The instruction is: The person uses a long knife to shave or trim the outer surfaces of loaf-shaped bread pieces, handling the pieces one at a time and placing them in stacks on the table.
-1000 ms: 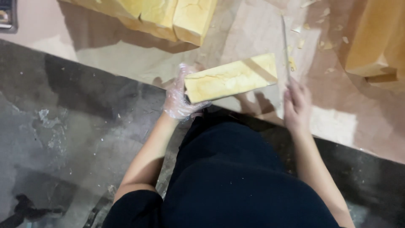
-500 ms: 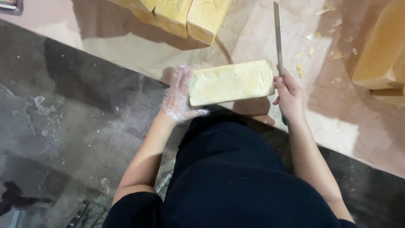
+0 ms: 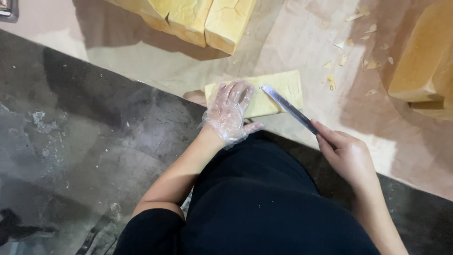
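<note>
Both hands lower, knife now slanted

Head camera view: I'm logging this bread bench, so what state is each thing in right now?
Pale rectangular bread loaf: lying flat on the paper, pinned under the gloved hand.
Left hand in clear plastic glove: spread open, pressing on the loaf.
Bare right hand: closed around the knife handle.
Long steel knife: blade angled across the loaf.
Golden loaves at top: whole, side by side.
Crust shavings: scattered loose.

Left hand on loaf; knife across loaf's right; more loaves behind.
</note>
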